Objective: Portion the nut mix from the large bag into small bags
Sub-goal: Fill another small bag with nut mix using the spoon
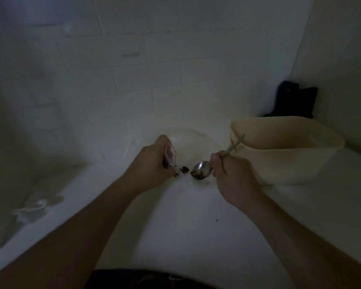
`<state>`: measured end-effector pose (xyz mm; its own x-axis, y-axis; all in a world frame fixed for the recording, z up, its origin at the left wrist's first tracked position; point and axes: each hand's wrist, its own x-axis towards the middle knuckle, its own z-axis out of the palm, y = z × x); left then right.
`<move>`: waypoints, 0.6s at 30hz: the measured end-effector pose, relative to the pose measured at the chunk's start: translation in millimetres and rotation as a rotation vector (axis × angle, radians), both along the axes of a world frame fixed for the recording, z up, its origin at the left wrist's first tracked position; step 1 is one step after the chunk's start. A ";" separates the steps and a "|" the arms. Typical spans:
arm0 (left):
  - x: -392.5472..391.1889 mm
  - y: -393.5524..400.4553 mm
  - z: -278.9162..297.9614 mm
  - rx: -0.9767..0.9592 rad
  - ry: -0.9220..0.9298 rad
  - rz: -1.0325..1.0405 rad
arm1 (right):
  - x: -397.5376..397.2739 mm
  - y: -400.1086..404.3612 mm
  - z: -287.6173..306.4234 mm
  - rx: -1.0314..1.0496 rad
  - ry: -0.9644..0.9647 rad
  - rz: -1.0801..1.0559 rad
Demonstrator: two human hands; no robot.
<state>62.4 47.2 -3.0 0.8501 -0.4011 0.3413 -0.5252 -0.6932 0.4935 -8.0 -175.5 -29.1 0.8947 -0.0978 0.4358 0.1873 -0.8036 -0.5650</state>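
Though dim and blurred, left hand grip clenched around small bag, right hand grasping spoon, nuts indistinct.

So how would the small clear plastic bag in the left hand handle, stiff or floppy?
Probably floppy: the small clear plastic bag looks crumpled inside the left hand. Likely light, holding few nuts. Its mouth may sag shut near the metal spoon.
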 end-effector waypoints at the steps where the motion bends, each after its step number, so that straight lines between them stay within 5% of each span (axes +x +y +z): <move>1: 1.4 -1.0 6.0 0.047 -0.069 -0.012 | 0.4 -0.7 0.1 0.001 0.001 -0.008; 5: 5.6 -5.5 22.5 0.129 -0.375 -0.040 | -0.3 -1.2 -1.3 -0.012 -0.001 -0.004; 7: 5.3 -7.6 26.3 0.054 -0.377 -0.053 | 0.1 -1.5 -1.8 -0.001 0.004 -0.006; 18: -3.0 12.8 -5.0 -0.201 0.260 0.000 | -10.7 1.1 8.7 0.223 -0.054 -0.022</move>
<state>59.4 60.0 -7.9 0.9191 -0.3479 0.1853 -0.3638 -0.5680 0.7383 -18.7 -174.4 -20.4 0.8672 -0.2168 0.4483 0.2056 -0.6640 -0.7189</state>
